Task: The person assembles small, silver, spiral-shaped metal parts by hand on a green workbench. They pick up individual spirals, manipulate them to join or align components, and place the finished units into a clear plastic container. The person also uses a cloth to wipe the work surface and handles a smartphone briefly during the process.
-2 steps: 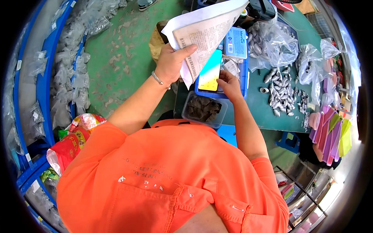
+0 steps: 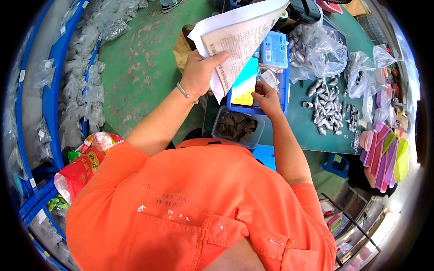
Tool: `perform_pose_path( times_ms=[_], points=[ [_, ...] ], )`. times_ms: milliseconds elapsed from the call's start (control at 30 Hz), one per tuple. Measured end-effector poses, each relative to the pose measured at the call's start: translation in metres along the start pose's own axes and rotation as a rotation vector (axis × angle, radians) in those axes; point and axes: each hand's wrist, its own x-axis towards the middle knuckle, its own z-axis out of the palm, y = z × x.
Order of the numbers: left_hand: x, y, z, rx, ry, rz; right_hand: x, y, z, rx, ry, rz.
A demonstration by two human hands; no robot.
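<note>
My left hand [image 2: 199,74] is closed on a bent sheaf of printed papers [image 2: 242,38], thumb on top, with a white sheet behind it. The papers cover the upper left part of a phone [image 2: 245,86] with a lit blue and yellow screen. My right hand [image 2: 267,97] has its fingers curled at the phone's right edge, with the thumb against it; the fingertips are partly hidden. Under the phone is a blue tray [image 2: 283,106], which also holds a blue and white box [image 2: 274,49] and small packets [image 2: 270,79].
A clear tub [image 2: 257,135] with a dark cloth stands at the table's near edge. On the green table [image 2: 289,135] lie a pile of small metal parts [image 2: 326,108] and clear bags of parts [image 2: 318,49]. Blue shelving [image 2: 56,90] with bagged goods lines the left; a blue stool [image 2: 335,165] stands right.
</note>
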Motion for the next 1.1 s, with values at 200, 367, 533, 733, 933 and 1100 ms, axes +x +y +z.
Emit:
perform_pose_path(
  times_ms=[200,367,533,733,933,1100],
  points=[
    [0.000,-0.001,0.004,-0.003,0.045,0.031,0.001,-0.001,0.001,0.027,-0.035,0.001],
    [0.000,-0.001,0.005,-0.012,0.029,0.032,0.003,0.002,0.003,-0.017,-0.017,-0.054],
    [-0.001,0.000,0.007,0.000,0.032,0.038,0.011,0.000,0.010,0.030,0.077,0.029],
    [0.001,-0.003,0.006,-0.005,0.028,0.027,0.018,0.005,0.026,-0.297,0.262,-0.059],
    [0.000,-0.001,0.009,0.031,0.052,0.021,0.014,0.003,0.025,-0.246,0.248,-0.078],
    [0.000,-0.003,0.010,0.045,0.056,0.022,0.018,0.014,0.025,-0.177,0.231,-0.105]
  ],
)
